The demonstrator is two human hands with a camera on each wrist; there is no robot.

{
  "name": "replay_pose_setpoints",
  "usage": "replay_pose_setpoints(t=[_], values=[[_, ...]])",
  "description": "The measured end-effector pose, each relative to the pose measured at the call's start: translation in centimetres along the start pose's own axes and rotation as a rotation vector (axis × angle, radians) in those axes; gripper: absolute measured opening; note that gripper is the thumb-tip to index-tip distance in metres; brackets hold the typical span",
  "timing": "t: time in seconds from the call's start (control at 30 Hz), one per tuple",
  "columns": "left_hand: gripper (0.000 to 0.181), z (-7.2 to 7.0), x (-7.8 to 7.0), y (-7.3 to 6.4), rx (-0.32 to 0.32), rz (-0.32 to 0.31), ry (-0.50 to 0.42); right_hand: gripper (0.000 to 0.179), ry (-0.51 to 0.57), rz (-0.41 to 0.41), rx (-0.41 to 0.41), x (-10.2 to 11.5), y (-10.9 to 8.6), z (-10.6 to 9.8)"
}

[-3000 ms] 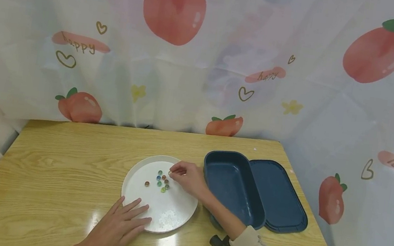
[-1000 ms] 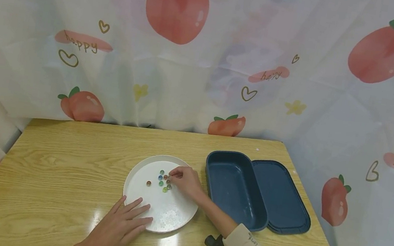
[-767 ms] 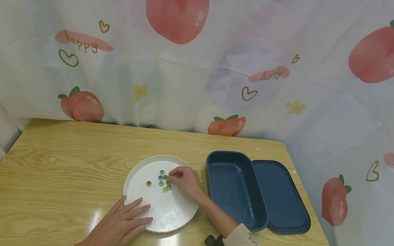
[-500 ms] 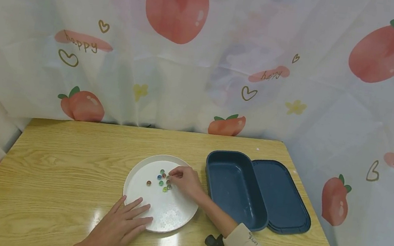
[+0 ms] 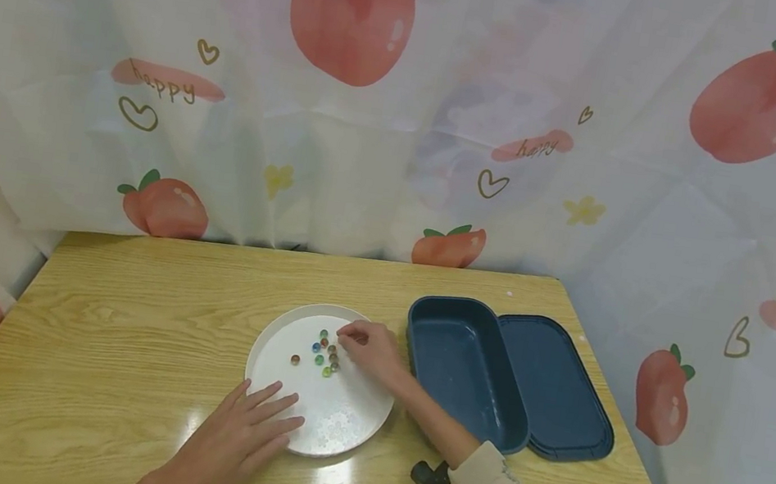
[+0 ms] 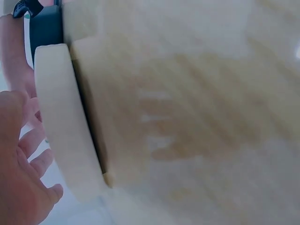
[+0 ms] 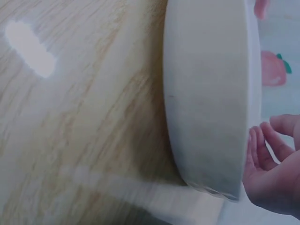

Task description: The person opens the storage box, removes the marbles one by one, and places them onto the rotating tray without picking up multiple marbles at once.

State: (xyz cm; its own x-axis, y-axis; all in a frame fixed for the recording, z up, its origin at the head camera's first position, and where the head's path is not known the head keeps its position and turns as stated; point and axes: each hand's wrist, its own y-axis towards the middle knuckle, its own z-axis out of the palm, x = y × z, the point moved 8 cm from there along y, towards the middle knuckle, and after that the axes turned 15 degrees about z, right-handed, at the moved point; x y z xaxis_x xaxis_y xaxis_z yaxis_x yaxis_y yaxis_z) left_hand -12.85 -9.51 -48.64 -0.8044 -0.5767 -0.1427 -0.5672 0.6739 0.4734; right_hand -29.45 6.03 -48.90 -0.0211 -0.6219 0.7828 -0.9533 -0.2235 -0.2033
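A round white tray point(image 5: 346, 435) sits on the wooden table. Several small glass marbles lie grouped on it: a blue marble point(image 5: 316, 347), a yellow-green marble point(image 5: 327, 372) and others in green and brown. One brown marble point(image 5: 295, 360) lies apart at the left. My left hand point(image 5: 241, 436) rests over the tray's near-left rim with its fingers spread. Just right of the group, my right hand point(image 5: 372, 351) hovers over the tray, fingers bent. In the right wrist view, thumb and index finger of the right hand point(image 7: 276, 173) are parted with nothing seen between them.
Right of the tray stands a dark blue deep box point(image 5: 467, 369); its flat lid point(image 5: 553, 389) lies beyond it. A black device point(image 5: 431, 478) at the right wrist hangs over the wooden table point(image 5: 138, 323). A printed curtain point(image 5: 400, 153) closes off the back and sides.
Three seconds ago my right fingers pinched a marble; it now lies with the group. The hand has drawn slightly up and away from it. Some marbles shifted slightly; my left hand stayed put.
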Motion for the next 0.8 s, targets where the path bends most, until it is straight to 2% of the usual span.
replay_pose_setpoints(t=[0.2,0.5,0.63,0.8], values=[[0.034,-0.9,0.7,0.8,0.019,-0.021,0.032,0.021,0.017,-0.041,0.033,0.8,-1.1,-1.5],[0.041,-3.5,2.7,2.4,0.005,-0.069,0.055,0.034,-0.033,-0.165,-0.065,2.4,-3.6,-5.8],[0.042,-4.8,3.7,3.4,-0.019,-0.063,0.07,0.04,-0.15,-0.251,-0.124,3.1,-4.4,-7.3],[0.046,-6.1,4.8,4.5,-0.022,-0.068,0.091,0.045,-0.353,-0.343,-0.191,4.0,-5.1,-8.5]])
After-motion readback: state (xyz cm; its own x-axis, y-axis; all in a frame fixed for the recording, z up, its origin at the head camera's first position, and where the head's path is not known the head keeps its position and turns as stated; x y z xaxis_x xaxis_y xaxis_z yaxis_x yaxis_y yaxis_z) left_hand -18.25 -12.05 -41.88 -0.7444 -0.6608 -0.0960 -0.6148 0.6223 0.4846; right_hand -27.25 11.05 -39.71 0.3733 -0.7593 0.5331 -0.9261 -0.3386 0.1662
